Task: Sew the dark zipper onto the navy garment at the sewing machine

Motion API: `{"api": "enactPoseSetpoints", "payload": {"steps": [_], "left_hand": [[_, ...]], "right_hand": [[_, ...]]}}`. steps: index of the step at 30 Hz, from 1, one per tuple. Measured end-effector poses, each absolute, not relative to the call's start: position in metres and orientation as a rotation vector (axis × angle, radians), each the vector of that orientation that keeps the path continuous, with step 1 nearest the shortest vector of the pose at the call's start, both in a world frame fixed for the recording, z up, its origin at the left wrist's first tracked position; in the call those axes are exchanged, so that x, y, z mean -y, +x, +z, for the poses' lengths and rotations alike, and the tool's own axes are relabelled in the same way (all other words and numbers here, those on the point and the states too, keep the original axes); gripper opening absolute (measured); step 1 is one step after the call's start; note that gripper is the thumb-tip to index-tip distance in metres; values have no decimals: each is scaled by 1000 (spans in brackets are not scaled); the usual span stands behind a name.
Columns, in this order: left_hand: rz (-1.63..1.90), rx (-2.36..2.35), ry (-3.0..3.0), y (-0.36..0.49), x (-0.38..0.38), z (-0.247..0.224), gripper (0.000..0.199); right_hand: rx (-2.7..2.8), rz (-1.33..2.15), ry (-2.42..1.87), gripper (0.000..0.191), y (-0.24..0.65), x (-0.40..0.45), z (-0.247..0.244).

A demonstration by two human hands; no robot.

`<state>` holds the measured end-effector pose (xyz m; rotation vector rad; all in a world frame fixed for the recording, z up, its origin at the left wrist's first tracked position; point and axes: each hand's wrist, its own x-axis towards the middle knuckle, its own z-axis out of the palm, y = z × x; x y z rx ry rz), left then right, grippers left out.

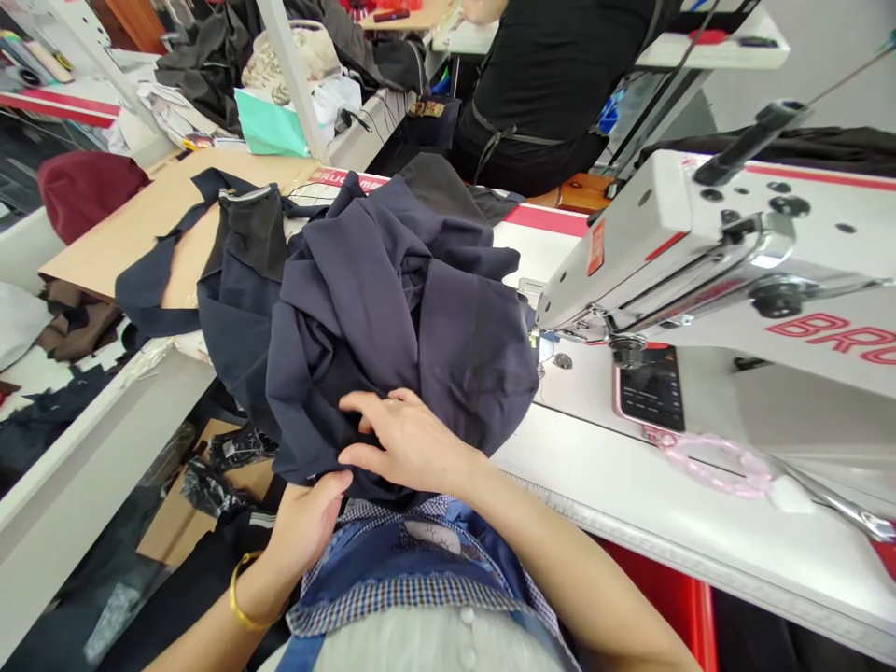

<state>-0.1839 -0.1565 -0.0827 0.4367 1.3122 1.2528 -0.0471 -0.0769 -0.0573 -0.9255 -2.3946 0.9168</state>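
A bunched dark navy garment (378, 299) is heaped at the front of the white sewing table, its right part reaching the needle area of the sewing machine (630, 252). My left hand (308, 523) grips the garment's near edge, thumb on top and fingers hidden beneath the cloth. On the same cloth, just right of the left hand, lies my right hand (402, 439). Its thumb and index finger are spread apart, while the other fingers are partly hidden. A seam runs down the cloth beyond my right hand.
Under the machine arm lie a phone (651, 387) and a pink beaded loop (721, 467), with metal scissors (840, 499) at the right. A brown board (91, 233) carries navy strips. A red bin (672, 597) stands below. Across the table sits a person in black (553, 84).
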Motion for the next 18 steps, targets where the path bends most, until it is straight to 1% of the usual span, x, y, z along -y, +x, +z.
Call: {"api": "enactPoseSetpoints", "payload": {"steps": [2,3,5,7,13,18], "left_hand": [[1317,-1376,502,-179,152,-88,45],[1335,-1430,550,-178,150,-92,44],[1339,-1531,648,-179,147,-100,43],[1339,-1559,664,-183,145,-104,42],[1377,-1294,323,-193,136,-87,37],[1332,-1168,-38,-193,132,-77,39]], "right_hand": [[2464,927,-924,17,-55,74,-61],[2459,903,-968,14,-58,73,-64],[2379,894,-1085,17,-59,72,-74],[2245,972,-1174,18,-56,71,-84],[1836,1257,-1191,18,-48,67,-95],[1717,1359,-1155,19,-47,65,-97]]}}
